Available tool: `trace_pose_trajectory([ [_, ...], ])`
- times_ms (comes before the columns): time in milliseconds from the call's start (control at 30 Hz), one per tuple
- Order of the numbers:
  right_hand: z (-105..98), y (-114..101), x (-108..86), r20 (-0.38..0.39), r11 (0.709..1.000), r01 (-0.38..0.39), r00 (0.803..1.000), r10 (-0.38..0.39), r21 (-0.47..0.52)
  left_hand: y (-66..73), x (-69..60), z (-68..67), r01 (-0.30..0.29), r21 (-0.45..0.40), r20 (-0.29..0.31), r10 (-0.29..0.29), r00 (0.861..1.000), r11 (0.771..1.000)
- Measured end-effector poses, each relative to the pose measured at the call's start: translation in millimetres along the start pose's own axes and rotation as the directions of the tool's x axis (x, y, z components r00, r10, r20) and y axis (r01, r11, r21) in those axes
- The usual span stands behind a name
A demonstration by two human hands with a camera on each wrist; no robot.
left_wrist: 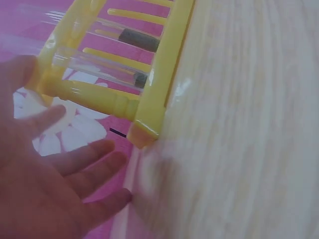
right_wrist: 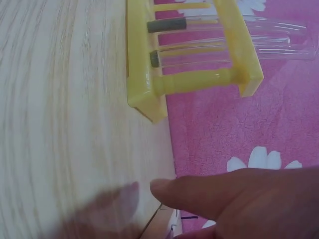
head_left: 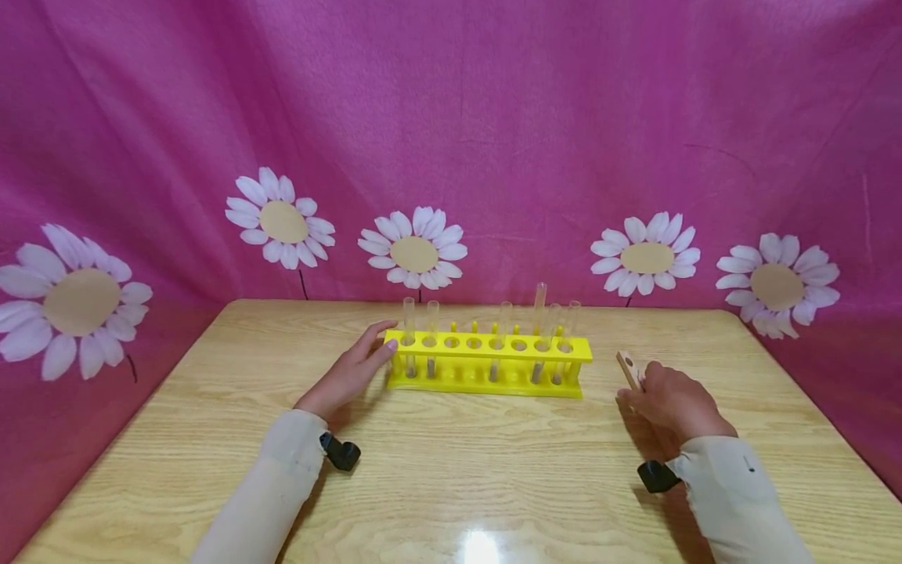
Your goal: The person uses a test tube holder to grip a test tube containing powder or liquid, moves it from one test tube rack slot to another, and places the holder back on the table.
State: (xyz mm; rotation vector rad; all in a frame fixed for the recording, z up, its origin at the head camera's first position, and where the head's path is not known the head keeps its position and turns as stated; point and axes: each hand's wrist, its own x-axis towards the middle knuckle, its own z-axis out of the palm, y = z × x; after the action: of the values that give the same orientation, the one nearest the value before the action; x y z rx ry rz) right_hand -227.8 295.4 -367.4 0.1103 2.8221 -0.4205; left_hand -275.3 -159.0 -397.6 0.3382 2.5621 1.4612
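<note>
A yellow test tube rack (head_left: 486,385) stands upright on the table, holding several clear test tubes (head_left: 539,296); some contain a dark grey substance at the bottom. My left hand (head_left: 352,372) is at the rack's left end. In the left wrist view its thumb touches the end of the upper bar, while the other fingers of the left hand (left_wrist: 55,179) are spread and fairly straight. To the right of the rack, my right hand (head_left: 680,399) grips a wooden test tube holder (head_left: 629,368). The right wrist view shows only part of that holder (right_wrist: 160,221), under the thumb.
The wood-grain table (head_left: 451,470) reaches back to a pink cloth (head_left: 493,141) printed with white daisies. Yellow pegs (head_left: 475,326) rise along the rack's rear side. A black wrist camera (head_left: 341,453) sits on the left sleeve, another (head_left: 658,476) on the right.
</note>
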Motion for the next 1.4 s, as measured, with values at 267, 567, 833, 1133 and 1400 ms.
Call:
trace_pose_trajectory([
  [267, 1.7, 0.1, 0.1, -0.025, 1.000, -0.018, 1.000, 0.017, -0.024, -3.9, 1.6, 2.4, -0.038, -0.047, -0.041, 0.037, 0.998, 0.998],
  [567, 1.2, 0.0, 2.9, -0.042, 0.999, -0.033, 0.999, 0.032, -0.036, -13.3, 5.3, 7.2, -0.067, -0.157, -0.080, 0.055, 0.995, 0.985],
  [833, 1.8, 5.1, 2.0, -0.123, 0.999, -0.016, 0.992, 0.012, -0.035, -21.1, 7.5, 14.7, -0.141, -0.290, -0.099, 0.117, 0.988, 0.946],
  [1133, 3.7, 6.2, 2.9, -0.120, 0.999, -0.024, 0.993, 0.020, -0.034, -20.6, 7.5, 17.0, -0.159, -0.304, -0.110, 0.131, 0.985, 0.939],
  [1400, 2.6, 6.4, 1.8, -0.136, 1.000, -0.015, 0.991, 0.015, -0.004, -18.2, 6.2, 15.0, -0.108, -0.319, -0.089, 0.084, 0.993, 0.942],
])
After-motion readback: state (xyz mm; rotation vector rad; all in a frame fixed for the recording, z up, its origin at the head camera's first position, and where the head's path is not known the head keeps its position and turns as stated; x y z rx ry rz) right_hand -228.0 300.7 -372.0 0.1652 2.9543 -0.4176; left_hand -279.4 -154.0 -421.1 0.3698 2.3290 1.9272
